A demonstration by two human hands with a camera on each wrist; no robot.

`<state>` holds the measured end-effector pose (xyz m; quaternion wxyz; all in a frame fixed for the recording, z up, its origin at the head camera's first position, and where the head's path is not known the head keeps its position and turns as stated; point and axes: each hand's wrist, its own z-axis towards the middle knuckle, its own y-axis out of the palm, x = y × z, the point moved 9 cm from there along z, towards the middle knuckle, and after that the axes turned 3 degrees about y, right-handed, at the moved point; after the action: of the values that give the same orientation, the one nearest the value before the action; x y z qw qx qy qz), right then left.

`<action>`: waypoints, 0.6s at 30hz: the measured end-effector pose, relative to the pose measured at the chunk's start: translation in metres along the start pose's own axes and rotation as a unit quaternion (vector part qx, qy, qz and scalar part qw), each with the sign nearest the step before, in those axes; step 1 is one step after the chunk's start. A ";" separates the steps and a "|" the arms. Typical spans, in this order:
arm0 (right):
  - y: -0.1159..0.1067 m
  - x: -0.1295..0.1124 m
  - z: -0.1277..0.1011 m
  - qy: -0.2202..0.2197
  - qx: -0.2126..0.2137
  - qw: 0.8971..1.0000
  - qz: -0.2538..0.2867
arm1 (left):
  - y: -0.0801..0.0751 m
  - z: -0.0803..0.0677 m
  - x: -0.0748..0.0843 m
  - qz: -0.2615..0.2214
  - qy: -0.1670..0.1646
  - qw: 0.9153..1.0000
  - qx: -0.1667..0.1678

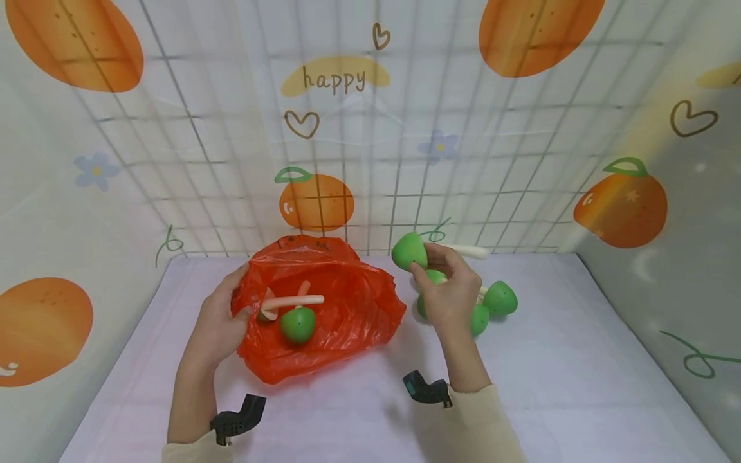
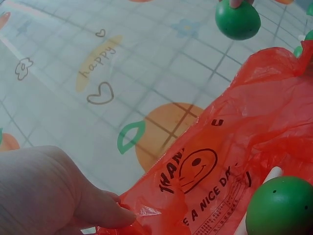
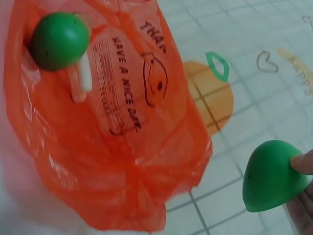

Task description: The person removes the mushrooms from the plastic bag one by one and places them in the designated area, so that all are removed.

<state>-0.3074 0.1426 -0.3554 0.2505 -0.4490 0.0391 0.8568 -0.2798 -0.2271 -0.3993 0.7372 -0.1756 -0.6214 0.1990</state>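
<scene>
My left hand [image 1: 217,321] grips the left edge of a red plastic bag [image 1: 356,315], whose mouth stands open. Inside it lie green-capped toy mushrooms with pale stems; the nearest green cap [image 1: 298,325] shows clearly, and others are partly hidden. To the right of the bag, my right hand [image 1: 451,289] pinches another green-capped toy mushroom [image 1: 408,251] by its cap, off the table, its pale stem pointing right. In the right wrist view this cap [image 3: 271,178] is apart from the bag. Printed lettering and a smiling face [image 2: 198,169] mark the bag.
Several more green-capped mushrooms [image 1: 500,299] lie in a cluster on the white table [image 1: 567,386], partly behind my right hand. A grid wall [image 1: 370,141] under a sheet printed with oranges rises at the table's back edge. Black wrist cameras [image 1: 427,388] sit at both cuffs.
</scene>
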 end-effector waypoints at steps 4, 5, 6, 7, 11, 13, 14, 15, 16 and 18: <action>-0.008 0.011 0.006 0.016 0.015 1.000 -0.002 | 0.001 0.000 -0.001 0.001 -0.004 1.000 -0.001; -0.010 0.014 0.007 0.021 0.017 1.000 -0.004 | 0.001 0.000 -0.001 0.002 -0.004 1.000 -0.001; -0.012 0.017 0.008 0.026 0.018 0.999 -0.004 | 0.001 0.000 -0.001 0.002 -0.005 1.000 -0.001; -0.013 0.020 0.009 0.033 0.019 0.999 -0.004 | 0.001 0.000 -0.001 0.003 -0.006 1.000 -0.001; -0.020 0.030 0.013 0.048 0.022 0.999 -0.007 | 0.001 0.000 -0.002 0.006 -0.007 1.000 -0.001; -0.025 0.036 0.016 0.054 0.027 0.998 -0.012 | 0.001 0.000 -0.002 0.009 -0.006 1.000 0.000; -0.027 0.039 0.017 0.057 0.031 0.998 -0.016 | 0.001 0.000 -0.002 0.010 -0.005 1.000 0.001; -0.030 0.041 0.018 0.062 0.035 0.997 -0.020 | 0.001 0.000 -0.002 0.011 -0.005 1.000 0.002; -0.033 0.044 0.019 0.067 0.038 0.997 -0.025 | 0.001 0.000 -0.002 0.011 -0.003 1.000 0.002; -0.038 0.050 0.021 0.078 0.044 0.995 -0.034 | 0.000 0.001 -0.002 0.009 0.000 1.000 0.004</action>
<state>-0.3288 0.2018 -0.3770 0.2953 -0.5040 0.0811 0.8076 -0.2806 -0.2276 -0.4009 0.7360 -0.1785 -0.6189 0.2084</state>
